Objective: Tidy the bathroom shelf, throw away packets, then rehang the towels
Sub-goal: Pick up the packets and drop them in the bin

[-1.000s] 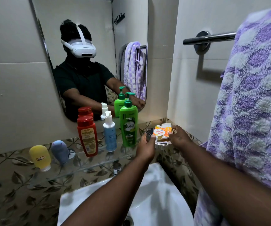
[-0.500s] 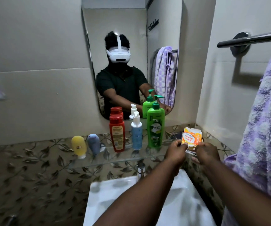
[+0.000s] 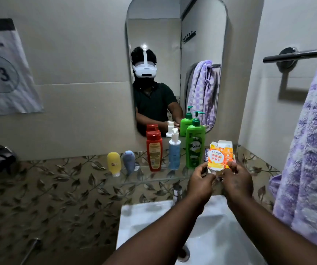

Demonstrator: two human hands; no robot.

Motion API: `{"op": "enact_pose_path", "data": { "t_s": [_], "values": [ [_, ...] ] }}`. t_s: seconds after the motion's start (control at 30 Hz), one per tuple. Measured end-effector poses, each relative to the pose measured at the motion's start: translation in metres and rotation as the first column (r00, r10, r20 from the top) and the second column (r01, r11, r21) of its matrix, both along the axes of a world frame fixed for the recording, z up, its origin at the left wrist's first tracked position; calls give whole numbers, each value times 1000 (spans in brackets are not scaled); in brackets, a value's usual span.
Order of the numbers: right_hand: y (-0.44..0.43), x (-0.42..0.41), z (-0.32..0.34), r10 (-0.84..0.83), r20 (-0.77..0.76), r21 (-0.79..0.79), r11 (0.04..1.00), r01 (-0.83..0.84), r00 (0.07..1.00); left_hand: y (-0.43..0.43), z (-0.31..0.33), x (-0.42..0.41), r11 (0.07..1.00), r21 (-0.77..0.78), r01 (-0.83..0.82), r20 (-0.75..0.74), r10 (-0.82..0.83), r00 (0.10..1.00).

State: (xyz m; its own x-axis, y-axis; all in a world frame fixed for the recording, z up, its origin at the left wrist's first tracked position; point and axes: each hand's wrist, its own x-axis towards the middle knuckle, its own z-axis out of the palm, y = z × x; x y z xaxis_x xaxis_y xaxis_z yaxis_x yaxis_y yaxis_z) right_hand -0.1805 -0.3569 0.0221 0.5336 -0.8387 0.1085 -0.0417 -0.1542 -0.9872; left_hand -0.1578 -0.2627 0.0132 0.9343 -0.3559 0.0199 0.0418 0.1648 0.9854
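Note:
An orange and white opened packet (image 3: 219, 155) is held upright above the right end of the glass shelf (image 3: 153, 178). My left hand (image 3: 200, 181) pinches its lower left corner and my right hand (image 3: 236, 180) grips its lower right edge. A dark packet (image 3: 206, 154) shows just behind it. On the shelf stand a yellow tube (image 3: 113, 163), a blue tube (image 3: 129, 161), a red bottle (image 3: 154, 151), a blue pump bottle (image 3: 174, 150) and a green pump bottle (image 3: 194, 142). A purple checked towel (image 3: 310, 142) hangs from the rail (image 3: 291, 56) at right.
A white sink (image 3: 201, 232) with a tap (image 3: 177, 192) sits below the shelf. A mirror (image 3: 174, 64) is on the wall behind the bottles. A paper sheet marked 13 (image 3: 3, 71) hangs at left. A leaf-patterned tile band (image 3: 48, 188) runs below.
Both hands have lifted the orange packet off the shelf's right end and hold it upright. The view has swung left, bringing the paper sheet into sight.

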Motion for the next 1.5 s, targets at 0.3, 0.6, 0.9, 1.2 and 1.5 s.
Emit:
{"op": "enact_pose_path", "data": {
  "t_s": [0.3,0.6,0.9,1.2,1.5],
  "values": [
    [159,-49,-51,184,6,38,982,-184,983,161,-52,-55,985,16,-170,19,170,985],
    [339,-82,-188,652,-174,114,758,-642,738,343,-189,-120,819,21,-573,-267,557,787],
    [437,-118,-379,869,-365,403,471,-785,334,438,-365,-196,596,316,-738,-411,788,459],
    [489,-147,-561,904,-426,631,316,-708,24,480,-536,-247,471,515,-716,-522,835,173],
    [509,-136,-701,906,-421,698,296,-652,-39,496,-697,-244,509,552,-660,-569,809,148]
  ]
}}
